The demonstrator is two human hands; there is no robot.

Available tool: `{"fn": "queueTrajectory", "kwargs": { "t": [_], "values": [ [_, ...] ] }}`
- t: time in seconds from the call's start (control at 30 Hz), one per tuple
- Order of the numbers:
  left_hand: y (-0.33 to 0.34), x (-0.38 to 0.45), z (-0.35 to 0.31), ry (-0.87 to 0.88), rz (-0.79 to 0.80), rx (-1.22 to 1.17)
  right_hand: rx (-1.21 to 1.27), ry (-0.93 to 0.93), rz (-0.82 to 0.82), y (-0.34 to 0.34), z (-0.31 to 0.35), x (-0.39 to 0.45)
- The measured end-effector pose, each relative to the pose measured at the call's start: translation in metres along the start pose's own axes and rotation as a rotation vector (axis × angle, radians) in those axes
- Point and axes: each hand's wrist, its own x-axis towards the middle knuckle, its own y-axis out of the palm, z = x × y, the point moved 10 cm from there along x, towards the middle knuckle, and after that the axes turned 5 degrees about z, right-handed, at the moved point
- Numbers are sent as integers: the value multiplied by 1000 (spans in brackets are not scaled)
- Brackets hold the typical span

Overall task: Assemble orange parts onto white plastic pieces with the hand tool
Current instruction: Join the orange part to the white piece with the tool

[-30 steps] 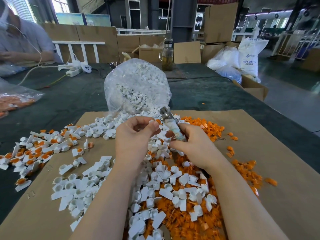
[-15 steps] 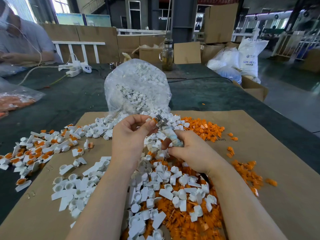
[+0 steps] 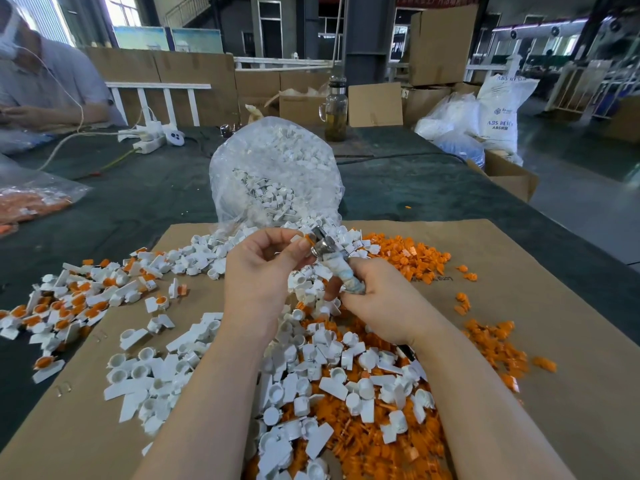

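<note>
Your right hand (image 3: 382,299) grips the hand tool (image 3: 332,263), metal tip at 11 o'clock. Your left hand (image 3: 263,268) pinches a white piece (image 3: 297,238) against it.

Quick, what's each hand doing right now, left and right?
Left hand: pinching a small white piece with orange part against the tool's metal tip.
Right hand: gripping the hand tool by its wrapped handle.

Glass jar (image 3: 335,114) stood at twelve o'clock, power strip (image 3: 149,140) at eleven, white sack (image 3: 500,109) and cardboard boxes (image 3: 440,46) at one, seated person (image 3: 41,81) at ten.
</note>
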Motion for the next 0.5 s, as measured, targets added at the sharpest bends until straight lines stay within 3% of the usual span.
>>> {"fn": "queueTrajectory", "kwargs": {
  "t": [0.33, 0.5],
  "values": [
    [0, 1, 5, -20, -2, -14, -73, -13, -41, 0, -3, 3],
    [-7, -1, 19, -146, -54, -131, -206, -9, -126, -3, -4, 3]
  ]
}}
